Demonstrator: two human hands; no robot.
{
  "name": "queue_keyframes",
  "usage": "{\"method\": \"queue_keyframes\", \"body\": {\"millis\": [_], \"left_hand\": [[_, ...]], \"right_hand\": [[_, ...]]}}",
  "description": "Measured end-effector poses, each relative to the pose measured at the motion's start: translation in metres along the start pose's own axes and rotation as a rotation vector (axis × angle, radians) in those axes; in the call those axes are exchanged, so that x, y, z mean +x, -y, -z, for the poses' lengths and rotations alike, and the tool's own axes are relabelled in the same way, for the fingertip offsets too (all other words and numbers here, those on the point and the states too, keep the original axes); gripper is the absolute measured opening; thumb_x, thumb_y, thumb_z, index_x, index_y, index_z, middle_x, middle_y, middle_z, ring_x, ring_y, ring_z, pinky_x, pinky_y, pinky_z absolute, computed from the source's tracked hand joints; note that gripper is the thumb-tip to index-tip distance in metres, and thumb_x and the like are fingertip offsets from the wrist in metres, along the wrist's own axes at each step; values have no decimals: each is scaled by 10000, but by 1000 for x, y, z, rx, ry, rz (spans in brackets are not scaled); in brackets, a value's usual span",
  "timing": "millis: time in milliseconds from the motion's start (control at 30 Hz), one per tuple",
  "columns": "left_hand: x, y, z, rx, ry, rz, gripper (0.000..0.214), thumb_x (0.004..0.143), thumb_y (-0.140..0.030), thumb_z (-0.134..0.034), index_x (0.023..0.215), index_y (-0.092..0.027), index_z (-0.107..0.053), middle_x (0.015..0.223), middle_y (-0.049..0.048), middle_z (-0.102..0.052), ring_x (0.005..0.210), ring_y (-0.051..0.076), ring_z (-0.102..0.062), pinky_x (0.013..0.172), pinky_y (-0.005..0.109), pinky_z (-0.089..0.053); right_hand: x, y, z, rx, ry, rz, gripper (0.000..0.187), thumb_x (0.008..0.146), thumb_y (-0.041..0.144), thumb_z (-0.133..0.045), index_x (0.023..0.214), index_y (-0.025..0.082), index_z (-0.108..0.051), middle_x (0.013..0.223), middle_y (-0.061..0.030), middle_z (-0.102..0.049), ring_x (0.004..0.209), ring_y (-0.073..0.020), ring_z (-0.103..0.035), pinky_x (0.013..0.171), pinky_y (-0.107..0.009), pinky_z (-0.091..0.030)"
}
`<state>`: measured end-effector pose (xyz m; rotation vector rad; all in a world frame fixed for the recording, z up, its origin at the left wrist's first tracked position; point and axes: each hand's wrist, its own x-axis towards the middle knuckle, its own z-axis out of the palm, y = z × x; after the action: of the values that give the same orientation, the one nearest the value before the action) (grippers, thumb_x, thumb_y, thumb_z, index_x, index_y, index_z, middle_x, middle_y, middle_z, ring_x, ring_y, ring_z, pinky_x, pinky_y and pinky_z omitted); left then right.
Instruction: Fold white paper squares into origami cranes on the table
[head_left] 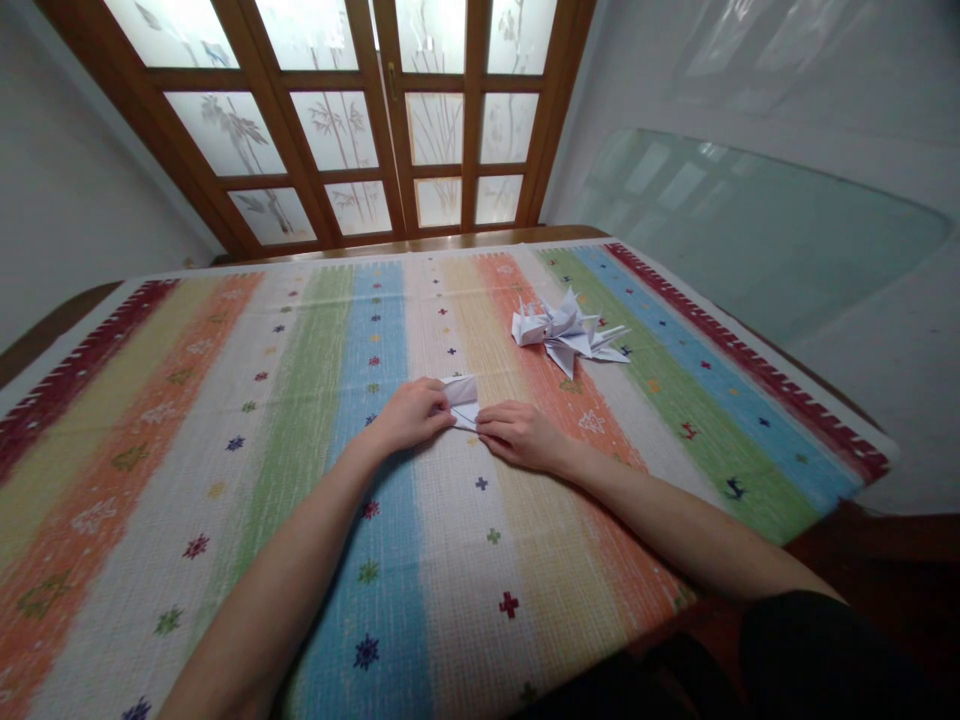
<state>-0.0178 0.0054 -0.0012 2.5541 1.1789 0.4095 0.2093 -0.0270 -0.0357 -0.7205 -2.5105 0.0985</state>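
Note:
A small piece of folded white paper [463, 397] lies on the striped tablecloth [225, 420] near the table's middle. My left hand [411, 414] rests on its left side with fingers curled and pressing the paper down. From the right, my right hand [519, 435] pinches the paper's near edge with its fingertips. Both forearms lie on the cloth.
A heap of finished white origami figures [568, 331] sits on the cloth to the far right of my hands. Behind the table stands a wooden door with frosted glass panes [390, 110]. On the right is a white wall with a glass sheet [750, 230]. The table's right edge [825, 400] drops off nearby.

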Motion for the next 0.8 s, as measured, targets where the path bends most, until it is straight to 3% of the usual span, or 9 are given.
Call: {"method": "queue_keyframes", "body": {"millis": [367, 600, 800], "left_hand": [[8, 0, -6, 101, -42, 10, 235, 830, -296, -570, 651, -206, -693, 817, 69, -675, 786, 192, -615, 707, 316, -496], [4, 2, -6, 77, -25, 35, 176, 813, -291, -621, 696, -210, -725, 1001, 91, -700, 942, 214, -631, 828, 343, -515], [1, 12, -6, -76, -7, 9, 124, 787, -302, -680, 716, -218, -738, 1066, 85, -694, 963, 202, -633, 879, 355, -511]], "right_hand": [[-2, -1, 2, -39, 5, 11, 191, 900, 181, -513, 855, 169, -698, 919, -96, -721, 835, -199, -650, 782, -353, -499], [10, 15, 1, -112, -4, -262, 206, 900, 312, -580, 787, 166, -671, 814, -82, -631, 779, -195, -555, 687, -310, -414], [19, 24, -3, -25, 74, -457, 166, 906, 235, -569, 785, 151, -644, 802, -55, -605, 735, -157, -539, 673, -281, -380]]}}
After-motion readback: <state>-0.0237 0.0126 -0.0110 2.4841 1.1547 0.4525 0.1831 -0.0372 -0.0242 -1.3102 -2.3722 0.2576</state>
